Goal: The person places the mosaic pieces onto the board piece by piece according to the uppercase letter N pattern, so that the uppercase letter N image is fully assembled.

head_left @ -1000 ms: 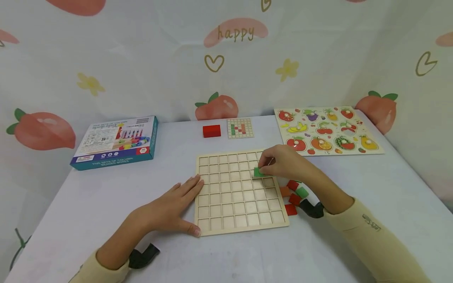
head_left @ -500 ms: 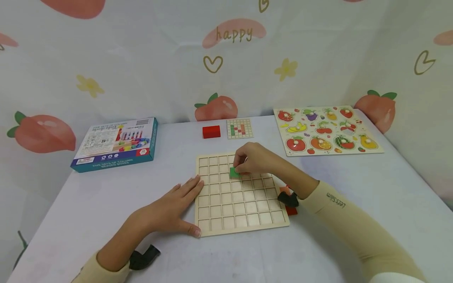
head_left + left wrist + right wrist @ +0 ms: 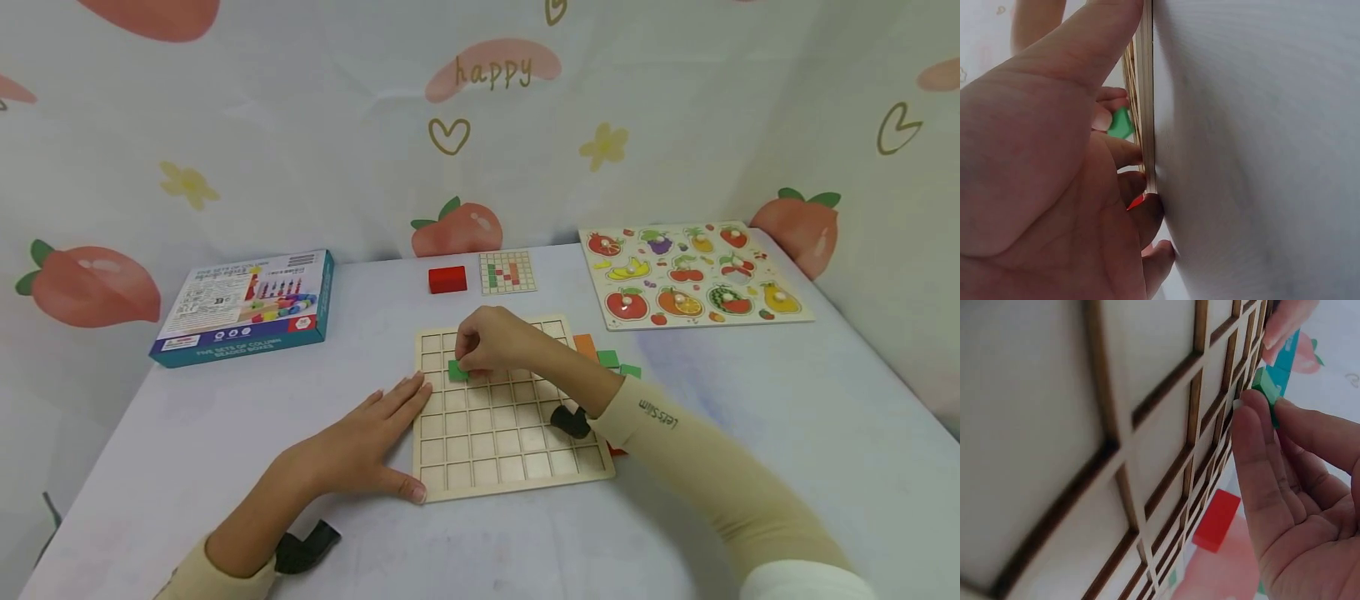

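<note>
A wooden grid board with square cells lies flat on the table. My right hand pinches a green square tile over the board's upper left cells; the right wrist view shows the tile tilted between thumb and fingertips. Whether it touches the board I cannot tell. My left hand rests at the board's left edge with fingers spread, fingertips and thumb touching the frame. In the left wrist view, that hand lies along the board's side.
Loose tiles, including an orange tile and a green one, lie right of the board, partly behind my right arm. Behind it are a red block and a small pattern card. A box stands left, a fruit puzzle right.
My right hand has carried the green tile leftward across the board, from its right side to near its left side. My left hand has stayed at the board's edge.
</note>
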